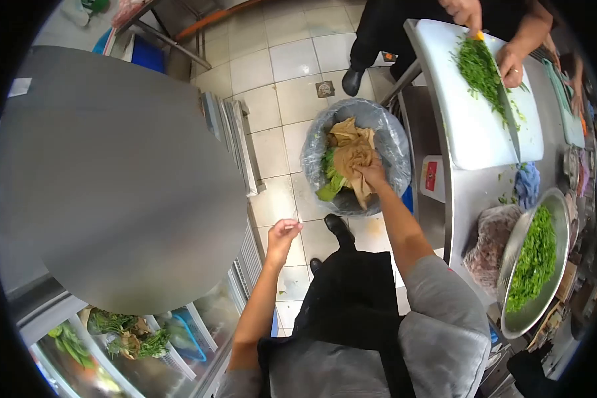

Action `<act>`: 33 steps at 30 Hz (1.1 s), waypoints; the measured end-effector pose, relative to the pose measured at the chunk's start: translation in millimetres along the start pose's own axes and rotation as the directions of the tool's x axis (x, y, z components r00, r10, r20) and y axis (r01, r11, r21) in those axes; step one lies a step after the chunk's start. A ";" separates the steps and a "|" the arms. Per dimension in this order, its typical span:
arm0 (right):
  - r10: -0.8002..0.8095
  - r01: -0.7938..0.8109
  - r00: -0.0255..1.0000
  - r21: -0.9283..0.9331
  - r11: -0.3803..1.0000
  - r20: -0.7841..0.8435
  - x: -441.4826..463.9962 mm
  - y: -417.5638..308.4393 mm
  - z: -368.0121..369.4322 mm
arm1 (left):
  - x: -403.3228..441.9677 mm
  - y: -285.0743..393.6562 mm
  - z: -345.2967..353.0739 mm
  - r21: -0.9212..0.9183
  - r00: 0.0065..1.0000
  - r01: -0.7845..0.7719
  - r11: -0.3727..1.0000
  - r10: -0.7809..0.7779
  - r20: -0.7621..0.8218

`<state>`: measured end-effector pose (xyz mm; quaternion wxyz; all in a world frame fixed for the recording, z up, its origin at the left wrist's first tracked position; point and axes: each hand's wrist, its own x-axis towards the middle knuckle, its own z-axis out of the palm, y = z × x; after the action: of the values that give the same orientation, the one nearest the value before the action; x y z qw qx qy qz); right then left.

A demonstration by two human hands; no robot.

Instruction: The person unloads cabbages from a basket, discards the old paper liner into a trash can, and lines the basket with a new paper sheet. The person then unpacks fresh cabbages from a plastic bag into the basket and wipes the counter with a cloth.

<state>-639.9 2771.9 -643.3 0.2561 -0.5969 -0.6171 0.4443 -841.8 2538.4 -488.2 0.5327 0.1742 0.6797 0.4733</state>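
"Fingers of the right hand: state?"

"Curled, closed on crumpled brown paper inside the lined bin. Leafy greens on the paper's eight o'clock side."

"Bearing and long axis?"

"Bulk at ten o'clock from those fingers. Axis roughly eleven to five; shape irregular, so approximate."

"Nearer hand?"

"Right, in contact. Left hand well apart, at seven o'clock from the paper, fingertips nearly together; cannot tell whether they pinch anything."

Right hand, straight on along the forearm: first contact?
The right hand meets the crumpled brown sheet it already grips; beyond that, probably the bin's plastic liner, though depth is unclear.
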 end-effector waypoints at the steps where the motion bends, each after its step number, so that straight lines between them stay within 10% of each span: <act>1: 0.001 -0.001 1.000 0.004 1.000 0.012 -2.2 -6.4 11.7 | -8.5 -4.2 -4.8 -0.172 0.993 0.096 0.980 -0.107 -0.057; 3: -0.218 0.104 0.971 -0.636 0.765 -0.103 -13.0 -20.2 26.8 | -16.3 -4.8 -8.7 -0.344 0.972 0.169 0.924 -0.214 -0.099; 6: -0.012 0.126 0.983 -0.636 0.762 0.181 -26.0 29.1 60.3 | -19.3 -4.5 3.7 -0.336 0.981 0.102 0.936 -0.150 -0.121; 9: 0.194 -0.249 0.881 0.074 0.966 0.432 -21.4 166.0 97.5 | 2.4 -4.0 26.6 0.031 0.987 -0.155 0.987 0.156 -0.044; 12: 0.364 -0.369 0.924 0.508 0.778 0.115 -64.0 -22.8 28.1 | 41.5 17.1 69.1 0.438 0.946 -0.308 0.845 0.320 0.047; 14: -0.066 0.120 0.940 0.143 0.982 -0.335 -83.5 -59.9 7.1 | 59.2 -2.0 103.8 0.874 0.793 -0.370 0.313 0.597 0.122; 16: -0.016 0.058 0.922 0.097 0.994 -0.387 -91.7 -73.0 -9.4 | 53.5 8.4 109.6 0.878 0.881 -0.386 0.282 0.396 0.260; 18: -0.294 0.240 0.909 -0.206 0.949 -0.295 -99.8 -82.5 -19.2 | 36.2 32.8 104.2 0.829 0.936 -0.342 0.442 0.236 0.260; 22: -0.801 0.831 0.507 -0.428 0.355 0.320 -158.4 -171.1 -17.9 | -33.8 -0.8 70.3 0.674 0.805 -0.495 0.549 0.582 0.118; 26: -0.018 0.346 0.921 -0.793 0.501 0.390 -181.2 -122.9 31.1 | -170.8 -61.0 -10.9 0.562 0.972 -0.167 0.810 0.230 -0.043; 31: -0.351 0.812 0.253 -0.001 0.583 0.901 -276.4 -46.9 90.4 | -407.3 -279.5 -56.4 0.203 0.721 0.261 0.944 -0.051 -0.691; 33: 0.281 0.492 0.170 -0.329 0.806 0.944 -334.9 -28.0 99.7 | -481.9 -376.0 -39.7 -0.069 0.476 0.343 0.937 -0.236 -0.847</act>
<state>-686.2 2427.8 -594.9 -0.3618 -0.1661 -0.7766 0.4882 -597.3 1978.4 -531.0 0.1987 -0.1646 0.8955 0.3625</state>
